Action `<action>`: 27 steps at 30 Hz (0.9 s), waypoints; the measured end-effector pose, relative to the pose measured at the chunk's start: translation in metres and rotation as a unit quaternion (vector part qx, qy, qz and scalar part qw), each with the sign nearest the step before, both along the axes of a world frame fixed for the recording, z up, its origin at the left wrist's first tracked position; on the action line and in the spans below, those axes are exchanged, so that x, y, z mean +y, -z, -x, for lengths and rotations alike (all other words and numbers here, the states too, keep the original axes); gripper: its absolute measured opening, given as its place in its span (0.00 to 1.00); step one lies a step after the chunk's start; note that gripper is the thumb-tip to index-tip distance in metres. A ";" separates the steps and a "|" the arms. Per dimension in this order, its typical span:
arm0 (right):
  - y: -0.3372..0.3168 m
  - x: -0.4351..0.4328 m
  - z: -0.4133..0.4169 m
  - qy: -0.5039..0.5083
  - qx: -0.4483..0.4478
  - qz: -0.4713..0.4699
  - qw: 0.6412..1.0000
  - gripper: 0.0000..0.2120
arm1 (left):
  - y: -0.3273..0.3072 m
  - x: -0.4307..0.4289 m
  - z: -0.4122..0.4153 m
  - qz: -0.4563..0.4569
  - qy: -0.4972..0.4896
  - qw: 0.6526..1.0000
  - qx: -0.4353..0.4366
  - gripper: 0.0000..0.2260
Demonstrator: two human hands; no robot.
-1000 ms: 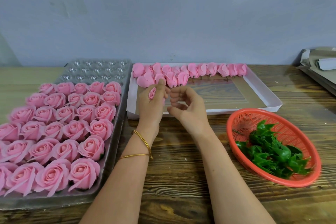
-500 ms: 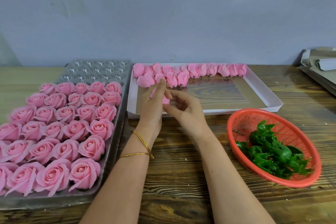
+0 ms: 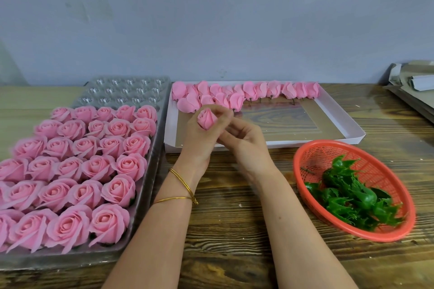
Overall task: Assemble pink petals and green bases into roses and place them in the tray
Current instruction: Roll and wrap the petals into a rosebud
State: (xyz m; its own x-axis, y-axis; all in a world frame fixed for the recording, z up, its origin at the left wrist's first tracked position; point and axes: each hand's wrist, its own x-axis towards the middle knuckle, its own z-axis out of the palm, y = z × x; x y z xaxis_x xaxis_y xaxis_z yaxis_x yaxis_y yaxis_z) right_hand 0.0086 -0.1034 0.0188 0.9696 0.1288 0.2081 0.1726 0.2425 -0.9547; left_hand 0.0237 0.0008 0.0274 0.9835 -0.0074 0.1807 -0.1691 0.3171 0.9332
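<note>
Wooden table [image 3: 234, 230] between tray [image 3: 152, 171] and basket [image 3: 328, 142]; left hand [image 3: 199, 145] grips bud [image 3: 206, 118].

no readable text, labels (or numbers)

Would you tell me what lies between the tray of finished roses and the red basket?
In the head view, only the person's left forearm and right forearm cross that stretch; beneath them just wooden table shows.

Table [image 3: 230, 237] rough-grained wood; basket [image 3: 328, 155] glossy orange plastic mesh; tray [image 3: 150, 162] clear plastic.
</note>
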 end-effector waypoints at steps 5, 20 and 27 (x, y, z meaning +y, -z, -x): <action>-0.003 -0.001 0.002 -0.054 0.023 -0.067 0.996 0.17 | 0.002 0.001 0.001 -0.029 0.020 0.999 -0.003 0.05; -0.004 -0.004 0.000 -0.106 0.102 -0.123 0.981 0.16 | 0.000 0.003 0.004 -0.045 0.030 0.998 -0.005 0.16; -0.005 -0.003 -0.002 -0.001 0.050 -0.094 0.994 0.14 | 0.005 -0.002 0.000 -0.166 -0.134 0.974 -0.073 0.04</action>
